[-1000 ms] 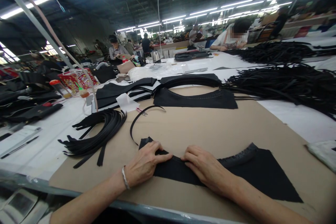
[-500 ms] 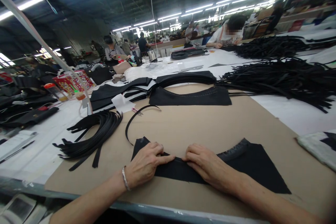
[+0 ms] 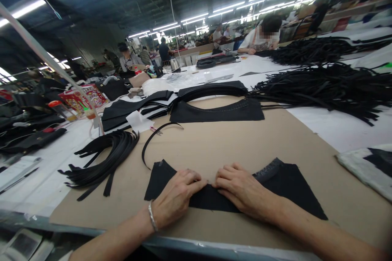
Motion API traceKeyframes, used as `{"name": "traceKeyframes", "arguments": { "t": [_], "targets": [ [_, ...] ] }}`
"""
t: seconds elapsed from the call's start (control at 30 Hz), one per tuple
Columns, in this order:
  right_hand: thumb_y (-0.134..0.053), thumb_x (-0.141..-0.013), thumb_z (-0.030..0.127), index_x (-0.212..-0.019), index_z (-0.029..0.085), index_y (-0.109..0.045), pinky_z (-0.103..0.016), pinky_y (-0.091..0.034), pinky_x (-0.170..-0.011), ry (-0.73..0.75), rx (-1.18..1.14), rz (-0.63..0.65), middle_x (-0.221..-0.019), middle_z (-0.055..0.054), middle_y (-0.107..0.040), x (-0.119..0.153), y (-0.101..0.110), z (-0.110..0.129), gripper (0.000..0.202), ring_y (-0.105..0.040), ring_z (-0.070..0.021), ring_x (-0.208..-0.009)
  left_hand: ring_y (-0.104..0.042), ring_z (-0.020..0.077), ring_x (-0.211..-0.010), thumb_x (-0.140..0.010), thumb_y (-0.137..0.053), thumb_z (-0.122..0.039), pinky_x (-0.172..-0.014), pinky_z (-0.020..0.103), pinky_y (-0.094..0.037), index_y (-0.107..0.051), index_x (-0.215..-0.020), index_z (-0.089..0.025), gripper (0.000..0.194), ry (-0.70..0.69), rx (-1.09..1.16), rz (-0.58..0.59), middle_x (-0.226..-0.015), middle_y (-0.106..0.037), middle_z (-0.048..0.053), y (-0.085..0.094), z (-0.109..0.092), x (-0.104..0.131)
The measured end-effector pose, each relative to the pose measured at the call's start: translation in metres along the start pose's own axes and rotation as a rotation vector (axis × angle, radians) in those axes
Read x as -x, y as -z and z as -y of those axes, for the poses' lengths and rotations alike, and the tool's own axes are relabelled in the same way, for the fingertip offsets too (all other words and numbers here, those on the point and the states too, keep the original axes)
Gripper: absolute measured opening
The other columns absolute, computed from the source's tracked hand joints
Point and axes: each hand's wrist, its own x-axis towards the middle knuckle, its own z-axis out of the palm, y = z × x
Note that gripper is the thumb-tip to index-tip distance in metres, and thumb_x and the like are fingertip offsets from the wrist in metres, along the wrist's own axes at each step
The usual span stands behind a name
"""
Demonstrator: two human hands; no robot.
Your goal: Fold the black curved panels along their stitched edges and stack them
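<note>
A black fabric piece (image 3: 294,183) with a curved upper edge lies on the tan board (image 3: 214,142) right in front of me. My left hand (image 3: 179,191), a bracelet at its wrist, presses on the middle of the curved edge, thumb and fingers pinched together at the fabric. Close to its right, my right hand (image 3: 237,187) holds the same edge with bent fingers. The fingertips nearly meet and hide part of the edge. To the right of my right hand, a folded, textured strip shows along the curve. A thin black strip (image 3: 145,144) lies curled beyond my left hand.
Curved black strips (image 3: 113,159) lie in a bundle at left. Further back are stacked black pieces (image 3: 214,110), a white paper scrap (image 3: 139,121) and a big heap of black strips (image 3: 324,89). A slanted pole (image 3: 52,63) stands at left. A person (image 3: 260,36) works across the table.
My left hand has slid right along the curved edge, closer to my right hand, and its extended forefinger has drawn in. The view has shifted slightly.
</note>
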Motion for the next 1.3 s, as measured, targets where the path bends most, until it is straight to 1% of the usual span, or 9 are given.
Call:
{"name": "traceKeyframes", "arguments": {
  "t": [0.13,0.27,0.47,0.6,0.7,0.8,0.93,1.1,1.3],
  "targets": [
    [-0.039,-0.095,0.019,-0.092,0.021,-0.059,-0.035,-0.030,-0.080,0.017,0.040,-0.009,-0.091,-0.002,-0.060,0.002,-0.005,0.000,0.020,-0.049,-0.0172,-0.085,-0.051,0.0186,-0.096,-0.090,-0.036,-0.007,-0.089,0.033,-0.044,-0.055,-0.122,-0.021,0.040,0.069,-0.015,-0.015,-0.103,-0.060,0.005,-0.020,-0.020,-0.002],
    [-0.040,-0.094,0.018,-0.090,0.021,-0.060,-0.036,-0.030,-0.081,0.013,0.054,-0.020,-0.090,-0.003,-0.059,0.004,-0.006,0.000,0.021,-0.050,-0.0179,-0.085,-0.049,0.0218,-0.108,-0.086,-0.037,-0.004,-0.098,0.037,-0.041,-0.043,-0.133,-0.012,0.048,0.037,-0.113,-0.075,-0.117,-0.058,0.011,-0.030,-0.027,0.006],
    [-0.053,-0.089,0.025,-0.118,0.026,-0.053,-0.034,-0.033,-0.085,-0.057,-0.135,0.009,-0.106,-0.003,-0.059,0.004,0.014,0.001,0.030,-0.052,-0.0180,-0.094,-0.051,0.0195,-0.112,-0.087,-0.037,-0.006,-0.101,0.039,-0.039,-0.045,-0.132,-0.018,0.047,-0.009,-0.116,-0.066,-0.121,-0.059,0.008,-0.013,-0.012,0.023],
    [-0.065,-0.079,0.035,-0.111,0.024,-0.055,-0.037,-0.034,-0.088,-0.101,-0.140,0.069,-0.108,-0.003,-0.060,-0.001,0.015,0.002,0.036,-0.051,-0.0219,-0.099,-0.054,0.0174,-0.103,-0.089,-0.037,-0.007,-0.098,0.038,-0.038,-0.056,-0.118,-0.022,0.038,0.093,-0.006,-0.087,-0.108,-0.062,0.005,0.001,-0.004,0.031],
    [-0.066,-0.078,0.034,-0.104,0.022,-0.056,-0.036,-0.035,-0.086,-0.115,-0.126,0.102,-0.104,-0.004,-0.061,-0.008,0.012,0.007,0.030,-0.052,-0.0223,-0.097,-0.053,0.0190,-0.098,-0.088,-0.047,-0.015,-0.091,0.037,-0.041,-0.060,-0.109,-0.023,0.025,0.237,0.057,-0.156,-0.103,-0.059,0.005,0.000,-0.014,0.020],
    [-0.064,-0.079,0.030,-0.095,0.021,-0.056,-0.036,-0.035,-0.084,-0.122,-0.093,0.129,-0.098,-0.004,-0.062,-0.015,0.011,0.011,0.020,-0.053,-0.0216,-0.093,-0.051,0.0199,-0.098,-0.081,-0.058,-0.016,-0.088,0.035,-0.043,-0.058,-0.106,-0.022,0.026,0.304,0.121,-0.137,-0.102,-0.057,0.004,-0.007,-0.028,0.002],
    [-0.064,-0.077,0.026,-0.085,0.020,-0.056,-0.033,-0.035,-0.077,-0.142,-0.080,0.169,-0.087,-0.002,-0.064,-0.020,0.011,0.008,0.013,-0.056,-0.0201,-0.084,-0.051,0.0189,-0.097,-0.078,-0.053,-0.005,-0.088,0.033,-0.043,-0.060,-0.101,-0.022,0.030,0.295,0.172,-0.063,-0.096,-0.059,0.002,-0.011,-0.037,-0.015],
    [-0.060,-0.078,0.018,-0.080,0.020,-0.055,-0.026,-0.037,-0.068,-0.149,-0.190,0.177,-0.082,0.000,-0.062,-0.016,0.009,0.001,0.005,-0.056,-0.0157,-0.076,-0.054,0.0180,-0.092,-0.077,-0.047,0.000,-0.083,0.029,-0.046,-0.065,-0.095,-0.022,0.034,0.316,0.175,-0.036,-0.089,-0.060,0.002,-0.008,-0.038,-0.020],
    [-0.052,-0.083,0.013,-0.085,0.020,-0.056,-0.025,-0.041,-0.073,-0.056,-0.249,0.138,-0.087,-0.001,-0.059,-0.004,0.010,-0.003,0.008,-0.056,-0.0147,-0.080,-0.053,0.0169,-0.088,-0.086,-0.040,-0.005,-0.079,0.028,-0.047,-0.065,-0.094,-0.023,0.032,0.282,0.123,-0.069,-0.087,-0.057,0.002,-0.017,-0.044,-0.017]
  ]
}}
